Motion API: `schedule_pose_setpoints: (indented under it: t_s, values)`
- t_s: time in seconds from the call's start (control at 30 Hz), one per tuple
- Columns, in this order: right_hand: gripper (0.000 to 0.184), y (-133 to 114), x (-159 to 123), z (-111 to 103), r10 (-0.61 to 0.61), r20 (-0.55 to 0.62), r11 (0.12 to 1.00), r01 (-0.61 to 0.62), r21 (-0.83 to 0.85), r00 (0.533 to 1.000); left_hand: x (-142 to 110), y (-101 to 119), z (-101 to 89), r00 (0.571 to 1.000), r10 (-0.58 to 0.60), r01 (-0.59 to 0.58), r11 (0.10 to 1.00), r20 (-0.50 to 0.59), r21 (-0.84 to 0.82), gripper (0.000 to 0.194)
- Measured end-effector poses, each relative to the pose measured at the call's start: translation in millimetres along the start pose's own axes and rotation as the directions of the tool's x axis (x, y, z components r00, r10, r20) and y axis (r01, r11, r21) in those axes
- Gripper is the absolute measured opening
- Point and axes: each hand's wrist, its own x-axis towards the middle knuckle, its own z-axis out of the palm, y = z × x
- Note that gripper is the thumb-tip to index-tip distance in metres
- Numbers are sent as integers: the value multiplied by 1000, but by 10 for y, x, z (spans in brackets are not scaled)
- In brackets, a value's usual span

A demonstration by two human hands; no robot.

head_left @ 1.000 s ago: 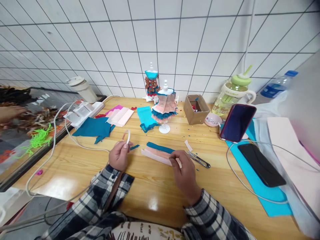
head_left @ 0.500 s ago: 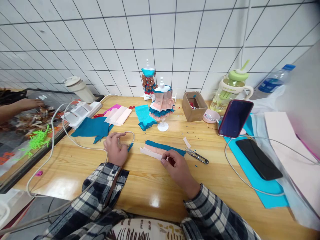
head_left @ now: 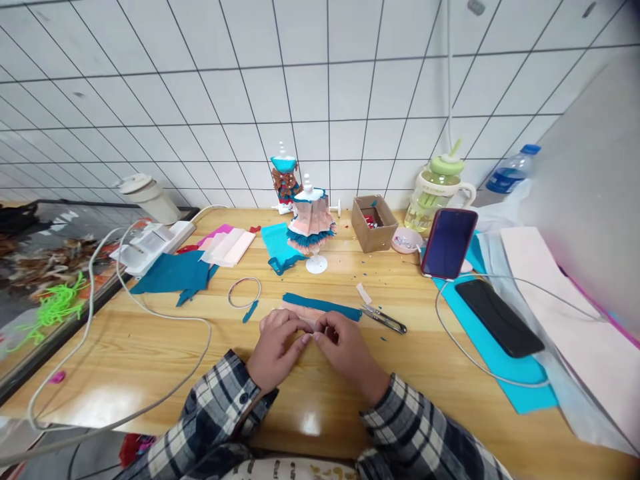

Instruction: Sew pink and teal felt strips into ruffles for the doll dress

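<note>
Peach-pink paper strip [head_left: 301, 311]: thin, soft and matte, flat on the table in front of both hands; its near edge is pinched at the fingertips.
Left hand [head_left: 277, 348]: thumb and fingers closed on that edge, the tips nearly meeting the other hand's.
Right hand [head_left: 347, 350]: bent fingers, also pinching the edge; its knuckles hide part of the strip.
Teal strip [head_left: 323, 305]: long, narrow, crinkled, just beyond both hands.
Thread snips [head_left: 384, 320]: metal, beyond and right of the right hand, near a pale scrap [head_left: 363, 293].
Thin ring [head_left: 244, 293]: pale and round, beyond and left of the left hand, beside a small teal scrap [head_left: 251, 311].
Front dress form [head_left: 311, 223]: white stand, pleated pink bodice, teal-and-peach ruffles, upright beyond the hands; 1 rear dress form [head_left: 285, 181] behind it.
White cable [head_left: 207, 340]: loops left of the left hand.
</note>
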Motion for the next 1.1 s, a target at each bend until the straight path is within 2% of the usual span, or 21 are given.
schedule_pose_setpoints:
  t_s: [0.17,0.23,0.3,0.37,0.43,0.47,0.53,0.6,0.7,0.83,0.93,1.1]
  values:
    - [5,12,-14,50,-40,-33,999,40,-3,999,-34,25,1,993,83,-85,996,-80,-23,20]
    - [6,-2,-24,68,-54,-79,998,57,36,995,-37,28,25,987,68,-78,995,-145,-65,19]
    - [14,-22,-32,64,-57,-147,995,69,76,988,-19,1,74,974,-14,-15,992,-226,-125,19]
    - [35,-38,-34,29,-67,-250,995,82,51,966,15,-57,137,945,-122,62,978,-303,-201,20]
    - [46,-46,-33,-30,-141,-322,990,126,-66,936,45,-122,192,915,-201,106,956,-350,-273,21]
    - [41,-49,-34,-60,-204,-328,976,165,-144,922,52,-147,210,908,-219,113,949,-357,-294,22]
    - [23,-56,-41,-105,-335,-261,921,256,-295,905,48,-173,227,918,-204,98,947,-341,-305,26]
    - [18,-70,-52,-117,-409,-171,862,317,-396,896,24,-167,225,944,-141,53,956,-297,-287,31]
    - [22,-92,-63,-90,-419,-103,808,319,-495,902,-12,-133,224,972,-66,7,968,-226,-253,33]
    - [19,-91,-62,-47,-413,-79,769,302,-564,907,-24,-101,243,981,-30,-11,978,-193,-208,34]
    - [17,-60,-61,-32,-395,-104,779,274,-564,913,-24,-91,246,984,-6,-26,985,-180,-173,35]
    - [16,13,-50,-25,-310,-136,882,231,-411,941,-22,-91,216,986,7,-20,997,-169,-75,32]
